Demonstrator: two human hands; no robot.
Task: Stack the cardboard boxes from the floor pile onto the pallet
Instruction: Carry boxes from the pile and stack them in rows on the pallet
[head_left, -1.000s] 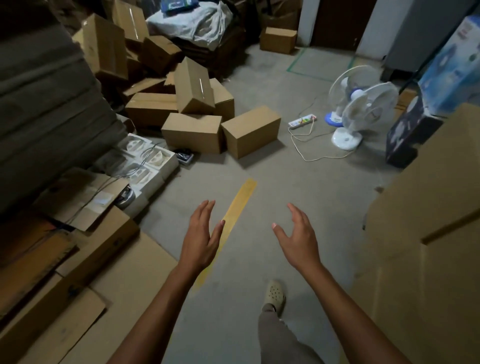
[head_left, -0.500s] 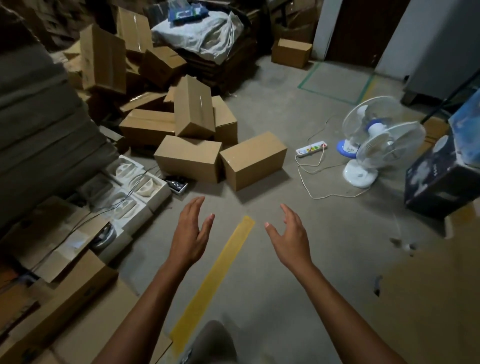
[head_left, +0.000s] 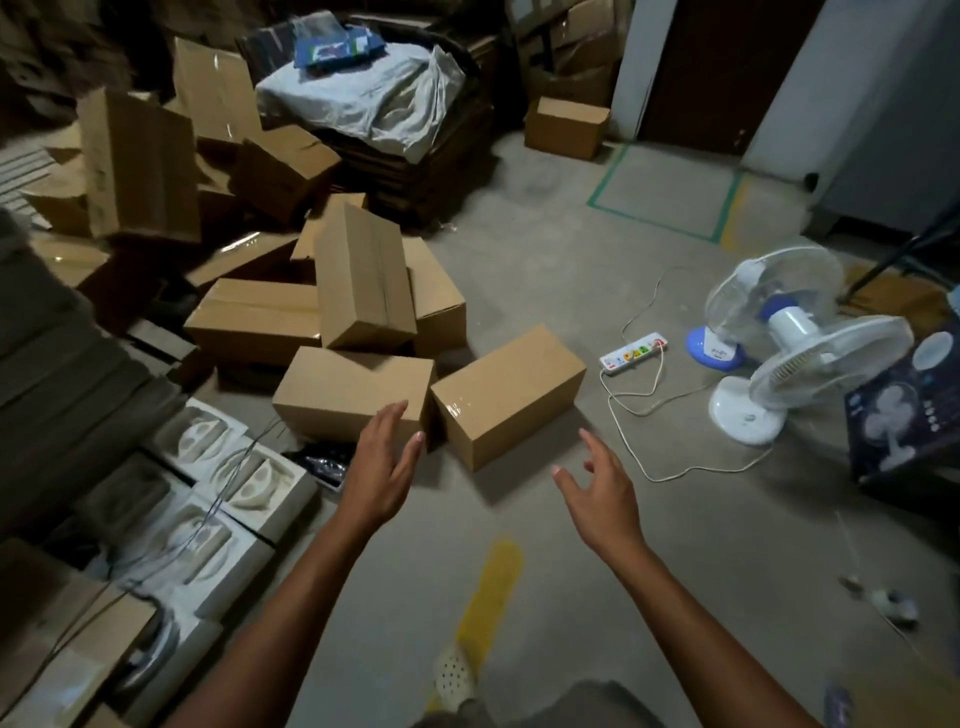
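Note:
A pile of brown cardboard boxes lies on the concrete floor ahead. The nearest box (head_left: 506, 395) sits at the pile's right front, with a second box (head_left: 348, 389) to its left and a tilted box (head_left: 363, 275) leaning above them. My left hand (head_left: 382, 467) reaches forward with straight fingers, just in front of the second box's near corner, holding nothing. To the right, my right hand (head_left: 600, 493) is spread open over bare floor, short of the nearest box. No pallet is in view.
Two white fans (head_left: 779, 358) and a power strip (head_left: 634, 356) with a loose cord lie on the right. White foam inserts (head_left: 228, 478) and flat cardboard line the left. A dark fan carton (head_left: 904, 410) stands far right. A yellow floor stripe (head_left: 488, 587) runs beneath me.
I have walked closer to the pile; the boxes now loom larger. Both hands have stretched further forward toward the front boxes, still holding nothing.

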